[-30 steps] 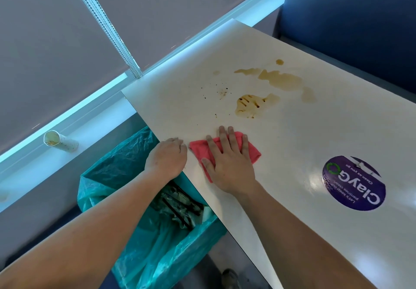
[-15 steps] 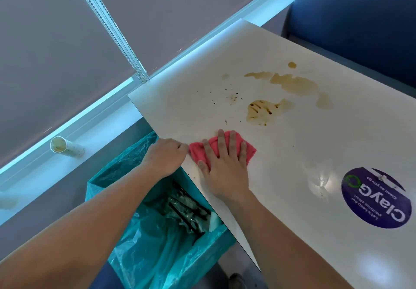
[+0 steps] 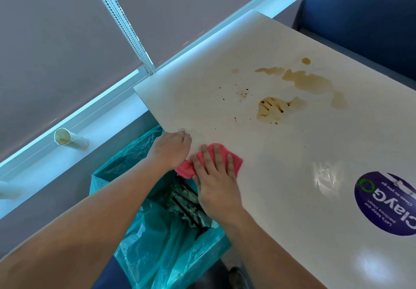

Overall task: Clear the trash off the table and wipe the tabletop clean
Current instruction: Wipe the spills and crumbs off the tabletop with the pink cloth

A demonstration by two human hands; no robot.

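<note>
Several brown spills (image 3: pixel 310 81) sit unwiped mid-counter (image 3: pixel 292 176); right hand (image 3: pixel 216 187) presses flat on the pink cloth (image 3: pixel 235 161) at the edge, left hand (image 3: pixel 173 149) cupped over the bin (image 3: pixel 157 255), grasp unclear; wiping stage, spills likely next.

Left edge: left hand (image 3: pixel 171 149) and right hand (image 3: pixel 216 182), flat on the pink cloth (image 3: pixel 235 161), crowd it; a teal-lined bin (image 3: pixel 126 167) stands just below.
Middle: bare table (image 3: pixel 281 176) lies open between brown spills (image 3: pixel 310 81) and purple sticker (image 3: pixel 382 205).
Far edge: blue seat (image 3: pixel 360 18) alongside.

cloth (image 3: pixel 235 161) on table (image 3: pixel 292 176) edge | bin (image 3: pixel 157 255) below-left of table | spill (image 3: pixel 310 81) behind cloth
</note>
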